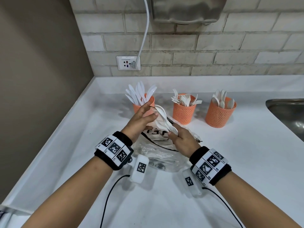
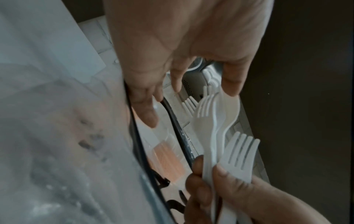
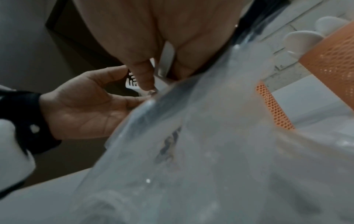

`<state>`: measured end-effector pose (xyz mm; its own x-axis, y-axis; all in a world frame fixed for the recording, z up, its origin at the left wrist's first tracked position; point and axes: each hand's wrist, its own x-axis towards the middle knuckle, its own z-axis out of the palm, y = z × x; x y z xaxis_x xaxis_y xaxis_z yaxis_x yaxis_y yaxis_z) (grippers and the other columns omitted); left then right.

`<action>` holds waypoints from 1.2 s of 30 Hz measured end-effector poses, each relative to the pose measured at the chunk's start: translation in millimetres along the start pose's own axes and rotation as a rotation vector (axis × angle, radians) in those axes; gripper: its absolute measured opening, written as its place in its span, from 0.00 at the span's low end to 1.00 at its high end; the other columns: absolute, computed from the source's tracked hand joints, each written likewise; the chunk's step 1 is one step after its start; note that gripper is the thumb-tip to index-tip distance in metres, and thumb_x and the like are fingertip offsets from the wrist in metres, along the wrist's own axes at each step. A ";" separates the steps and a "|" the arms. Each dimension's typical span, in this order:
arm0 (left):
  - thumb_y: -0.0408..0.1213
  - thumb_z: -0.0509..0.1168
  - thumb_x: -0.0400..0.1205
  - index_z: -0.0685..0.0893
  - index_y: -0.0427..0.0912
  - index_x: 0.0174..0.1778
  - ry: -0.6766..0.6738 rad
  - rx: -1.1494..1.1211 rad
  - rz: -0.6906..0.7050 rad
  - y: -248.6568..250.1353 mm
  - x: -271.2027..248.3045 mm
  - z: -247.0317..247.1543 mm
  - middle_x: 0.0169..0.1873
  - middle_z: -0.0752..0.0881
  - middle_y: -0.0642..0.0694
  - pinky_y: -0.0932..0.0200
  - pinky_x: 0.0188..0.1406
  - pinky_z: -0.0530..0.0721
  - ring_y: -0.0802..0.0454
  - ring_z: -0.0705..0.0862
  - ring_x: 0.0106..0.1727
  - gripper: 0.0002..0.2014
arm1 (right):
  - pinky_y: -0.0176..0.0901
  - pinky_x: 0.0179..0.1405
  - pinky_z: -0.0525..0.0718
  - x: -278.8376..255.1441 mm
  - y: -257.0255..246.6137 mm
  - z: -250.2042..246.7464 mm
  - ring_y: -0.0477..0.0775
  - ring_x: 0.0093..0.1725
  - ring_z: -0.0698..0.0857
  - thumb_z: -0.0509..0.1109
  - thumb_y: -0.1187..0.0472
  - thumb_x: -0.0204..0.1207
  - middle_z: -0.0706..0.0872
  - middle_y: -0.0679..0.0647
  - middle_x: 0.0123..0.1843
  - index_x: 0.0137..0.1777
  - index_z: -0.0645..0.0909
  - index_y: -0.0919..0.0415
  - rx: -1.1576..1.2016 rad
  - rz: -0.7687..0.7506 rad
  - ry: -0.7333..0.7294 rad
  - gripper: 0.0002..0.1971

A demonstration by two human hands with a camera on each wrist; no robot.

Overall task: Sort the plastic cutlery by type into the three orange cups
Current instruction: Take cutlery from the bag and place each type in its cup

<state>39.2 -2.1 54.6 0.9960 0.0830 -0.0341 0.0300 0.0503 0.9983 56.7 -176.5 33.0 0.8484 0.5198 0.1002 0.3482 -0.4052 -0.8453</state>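
White plastic cutlery, a small bunch [image 1: 162, 123] of forks and what looks like a spoon, is held above the counter [image 1: 230, 153] by the right hand [image 1: 181, 142], whose fingers [image 2: 203, 195] and thumb are curled around the handles. The left hand [image 1: 139, 120] is beside the top of the bunch with its fingers [image 1: 148, 106] straight and spread; the thumb lies against the bunch and, in the left wrist view, a fingertip meets the spoon bowl, though the blur makes the contact hard to judge. Under both hands lies a crumpled clear plastic bag [image 1: 158, 155] with dark print. Behind it stand three orange mesh cups in a row: the left cup [image 1: 139, 106] holds knives [image 1: 138, 94], the middle cup [image 1: 183, 112] holds forks [image 1: 185, 99], and the right cup [image 1: 219, 115] holds spoons [image 1: 221, 100]. A steel sink [image 1: 289, 112] is set into the counter at the right edge.
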 end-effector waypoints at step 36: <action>0.26 0.56 0.84 0.75 0.39 0.57 0.128 0.049 0.110 -9.7 1.3 34.6 0.48 0.83 0.43 0.47 0.64 0.76 0.47 0.81 0.52 0.09 | 0.30 0.54 0.71 18.8 6.6 13.3 0.55 0.60 0.80 0.51 0.56 0.75 0.83 0.60 0.61 0.66 0.75 0.66 0.011 -0.166 0.207 0.24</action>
<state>43.1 -36.9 46.5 0.9747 0.2114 0.0730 -0.0715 -0.0146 0.9973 69.6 -159.4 22.3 0.8436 0.4135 0.3425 0.4864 -0.3184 -0.8137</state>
